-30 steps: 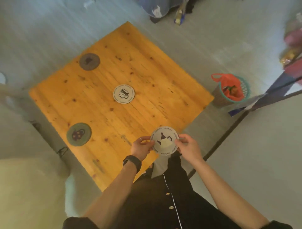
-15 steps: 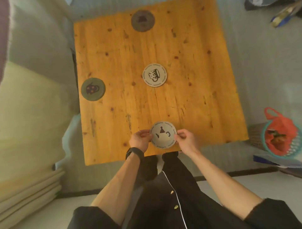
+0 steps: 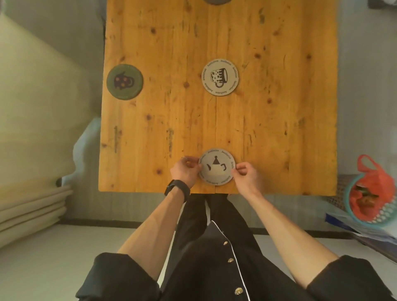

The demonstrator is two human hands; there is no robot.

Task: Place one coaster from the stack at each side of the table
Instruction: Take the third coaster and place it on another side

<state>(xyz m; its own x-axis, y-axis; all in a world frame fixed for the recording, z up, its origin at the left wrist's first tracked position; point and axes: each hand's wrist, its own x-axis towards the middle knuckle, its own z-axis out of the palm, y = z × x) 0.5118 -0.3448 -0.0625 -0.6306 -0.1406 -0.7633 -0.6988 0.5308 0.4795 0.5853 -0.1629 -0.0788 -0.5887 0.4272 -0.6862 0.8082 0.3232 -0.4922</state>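
A pale round teapot coaster (image 3: 217,166) lies flat near the front edge of the wooden table (image 3: 279,120). My left hand (image 3: 185,171) pinches its left rim and my right hand (image 3: 245,174) pinches its right rim. A pale coaster with a mug print (image 3: 220,77) sits at the table's middle; whether more lie under it is not visible. A dark green coaster (image 3: 124,81) rests at the left edge. The rim of a dark coaster (image 3: 216,1) shows at the far edge.
A teal basket with an orange bag (image 3: 372,197) stands on the floor right of the table. Pale folded cushions (image 3: 30,206) lie at the left. My dark trousers and shoes are just below the table's front edge.
The view has swung so the table now sits square in front of me. The teapot coaster, held in both hands, came from over the table's corner down onto the wood by the front edge.
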